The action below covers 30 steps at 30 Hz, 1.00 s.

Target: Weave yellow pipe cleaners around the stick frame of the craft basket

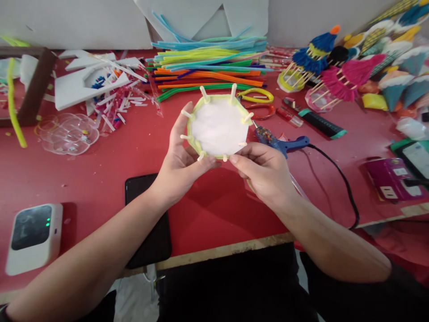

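1. A black smartphone (152,246) lies near left on the red table (214,210).
2. The right hand (266,174) pinches the near right edge of a white octagonal base (219,127), held above the table.
3. The left hand (177,158) grips its left and near edges; pale sticks (233,93) line its rim.
4. A blue glue gun (284,144) lies just right.
5. Colored pipe cleaners (208,67) are stacked far.

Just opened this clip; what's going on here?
A person's left hand and right hand hold a white, many-sided flat base above a red tabletop. Pale yellow fuzzy edging borders it, with short cream sticks around the rim. A blue glue gun lies beyond the right hand, untouched.
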Motion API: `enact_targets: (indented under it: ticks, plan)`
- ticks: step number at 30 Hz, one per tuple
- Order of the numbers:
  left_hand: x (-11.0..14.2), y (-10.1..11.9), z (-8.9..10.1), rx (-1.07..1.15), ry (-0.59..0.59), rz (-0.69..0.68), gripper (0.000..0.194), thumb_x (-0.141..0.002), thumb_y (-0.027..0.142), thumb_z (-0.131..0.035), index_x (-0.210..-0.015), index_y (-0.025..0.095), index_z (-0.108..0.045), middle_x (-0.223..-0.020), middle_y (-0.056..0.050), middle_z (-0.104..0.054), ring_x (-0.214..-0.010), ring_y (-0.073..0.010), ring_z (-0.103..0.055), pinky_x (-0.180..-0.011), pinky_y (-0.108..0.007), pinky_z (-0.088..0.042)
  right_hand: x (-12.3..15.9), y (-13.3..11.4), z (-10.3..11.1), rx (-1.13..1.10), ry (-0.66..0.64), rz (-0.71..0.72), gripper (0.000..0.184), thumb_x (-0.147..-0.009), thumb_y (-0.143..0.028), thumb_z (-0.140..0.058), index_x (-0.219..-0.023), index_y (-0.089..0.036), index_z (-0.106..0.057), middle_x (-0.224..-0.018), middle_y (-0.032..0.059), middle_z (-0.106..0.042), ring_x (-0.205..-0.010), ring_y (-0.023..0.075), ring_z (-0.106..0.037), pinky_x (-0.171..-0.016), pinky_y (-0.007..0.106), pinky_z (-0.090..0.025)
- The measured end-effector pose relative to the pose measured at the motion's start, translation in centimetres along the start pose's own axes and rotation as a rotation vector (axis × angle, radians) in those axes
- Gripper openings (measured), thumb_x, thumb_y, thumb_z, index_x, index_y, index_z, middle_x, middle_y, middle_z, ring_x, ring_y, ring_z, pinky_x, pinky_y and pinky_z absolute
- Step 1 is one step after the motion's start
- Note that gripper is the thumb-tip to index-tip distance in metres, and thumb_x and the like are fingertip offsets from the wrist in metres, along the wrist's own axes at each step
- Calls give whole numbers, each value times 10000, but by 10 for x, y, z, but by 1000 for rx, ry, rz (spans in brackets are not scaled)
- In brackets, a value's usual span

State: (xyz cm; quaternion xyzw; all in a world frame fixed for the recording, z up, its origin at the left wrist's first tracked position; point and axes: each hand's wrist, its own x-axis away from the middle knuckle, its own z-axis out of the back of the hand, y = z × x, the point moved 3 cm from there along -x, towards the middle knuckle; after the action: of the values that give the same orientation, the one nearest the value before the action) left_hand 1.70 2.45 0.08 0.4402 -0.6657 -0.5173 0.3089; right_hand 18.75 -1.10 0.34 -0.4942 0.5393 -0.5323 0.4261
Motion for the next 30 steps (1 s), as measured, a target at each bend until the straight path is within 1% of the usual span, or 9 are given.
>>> enact_targets:
  ticks: [3,7,10,12,14,19,21,26,30]
  plan:
    - [-4,-5,2,-31,-76,-126,1056,-820,339,-829,-1629,476,-164,-1616,-61,-492,-1131,-240,-732,-937,-403,-648,1,-1,0,15,3,7,158,-736,-313,-842,-722,-192,-741,-545,-59,-517,-500,47,-370,-451,197,-282]
    - [-6,-9,5,-91,-115,-246,1067,-848,373,-815,-1636,504,-108,-1725,-54,-318,-1287,-291,-659,-969,-418,-631,1,-3,-1,19,-9,25,125,-749,-289,-832,-720,-197,-754,-534,-60,-505,-492,44,-357,-439,193,-254]
    - [-6,-10,8,-118,-111,-270,1042,-849,375,-817,-1625,531,-140,-1778,-22,-168,-1332,-305,-629,-985,-416,-628,1,-2,-1,26,-6,35,130,-750,-286,-834,-706,-197,-750,-531,-62,-499,-489,41,-359,-435,189,-250]
    - [-5,-10,9,-129,-105,-263,1005,-866,384,-799,-1623,534,-155,-1784,-12,-137,-1353,-310,-615,-1008,-426,-620,1,-2,0,37,0,37,135,-752,-292,-833,-707,-196,-750,-527,-63,-493,-487,41,-358,-431,188,-248]
    - [-5,-10,9,-126,-105,-267,994,-872,403,-791,-1625,528,-155,-1779,-20,-163,-1360,-318,-611,-1023,-448,-612,2,-2,0,45,1,39,134,-753,-295,-830,-712,-195,-751,-523,-65,-487,-483,40,-353,-427,187,-244]
    - [-4,-9,6,-68,-94,-205,1050,-860,380,-808,-1638,497,-111,-1675,-66,-410,-1289,-310,-664,-1021,-497,-606,1,-4,0,70,-1,47,133,-745,-278,-822,-696,-189,-736,-517,-67,-482,-483,41,-352,-428,185,-247]
    - [-4,-9,5,-35,-83,-179,1039,-857,365,-811,-1637,478,-134,-1643,-69,-457,-1268,-307,-677,-1007,-488,-614,1,-3,0,84,-2,42,154,-749,-295,-823,-692,-188,-730,-518,-65,-485,-484,42,-357,-427,186,-247]
    - [-4,-6,4,-13,-65,-124,1081,-803,292,-855,-1627,476,-181,-1671,-57,-420,-1317,-328,-646,-1030,-496,-606,1,-1,0,111,3,31,164,-756,-312,-821,-694,-191,-730,-530,-59,-500,-490,46,-368,-430,188,-255]
    - [-3,-5,3,-20,-44,-112,1106,-784,289,-869,-1627,484,-180,-1689,-57,-392,-1340,-341,-630,-1042,-513,-598,1,-1,-2,115,3,21,166,-760,-317,-812,-694,-191,-727,-529,-55,-507,-494,49,-371,-437,189,-259]
